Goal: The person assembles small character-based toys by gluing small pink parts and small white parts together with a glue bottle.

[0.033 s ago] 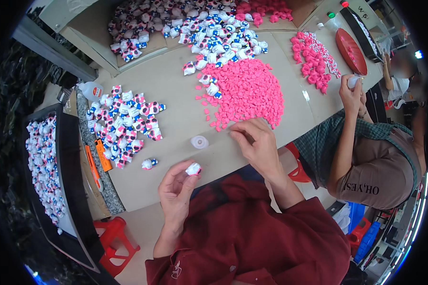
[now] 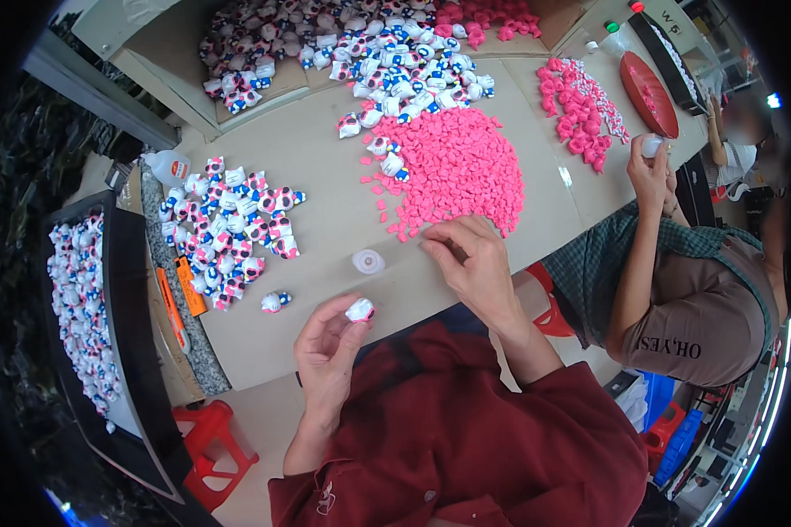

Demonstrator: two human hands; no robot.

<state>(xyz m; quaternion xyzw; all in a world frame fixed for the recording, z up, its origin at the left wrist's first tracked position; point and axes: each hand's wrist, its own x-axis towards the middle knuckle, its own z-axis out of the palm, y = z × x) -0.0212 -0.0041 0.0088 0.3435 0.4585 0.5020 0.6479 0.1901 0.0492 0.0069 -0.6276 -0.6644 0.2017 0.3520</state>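
Observation:
Between the thumb and fingers of my left hand (image 2: 327,342) is a small white figurine (image 2: 359,309) with a bit of pink on it, held just off the table's near edge. My right hand (image 2: 468,259) is at the lower edge of a heap of small pink pieces (image 2: 466,171). Its thumb and forefinger are pressed together, and whatever they may hold is too small to make out. A whitish round bottle (image 2: 368,262), seen from above, stands between my hands. One white and blue figurine (image 2: 276,302) lies alone to the left.
Finished-looking figurines (image 2: 228,224) lie in a group at left, beside an orange cutter (image 2: 174,312) and a black tray of figurines (image 2: 83,307). More figurines (image 2: 404,66) are heaped at the back. At right, a co-worker's hands (image 2: 649,176) work near a red dish (image 2: 646,95).

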